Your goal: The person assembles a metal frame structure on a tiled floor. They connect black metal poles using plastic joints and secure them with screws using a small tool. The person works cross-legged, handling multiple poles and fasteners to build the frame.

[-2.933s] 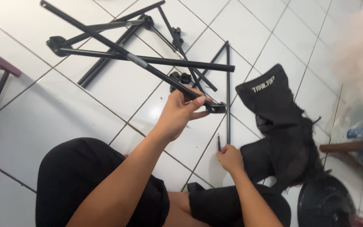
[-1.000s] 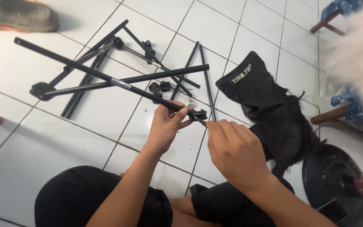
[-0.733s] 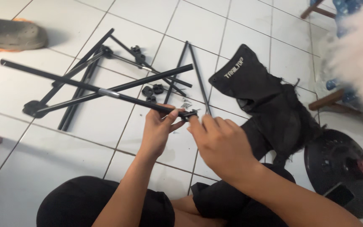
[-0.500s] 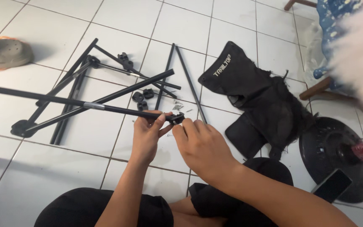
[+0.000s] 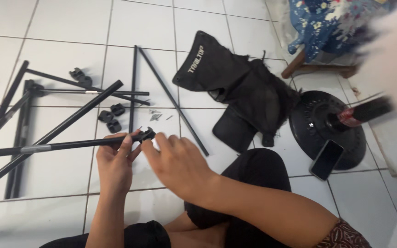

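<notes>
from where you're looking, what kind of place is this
Probably a room in a home, with the person sitting on the floor. Signs: the white tiled floor, a wooden furniture leg under flowered blue cloth, and a round black fan base with a phone on it.

Black metal pole: long, thin, near horizontal, raised just above white tiles, pale band partway along. Black plastic end connector on its right tip, pinched between left hand and right hand.
</notes>
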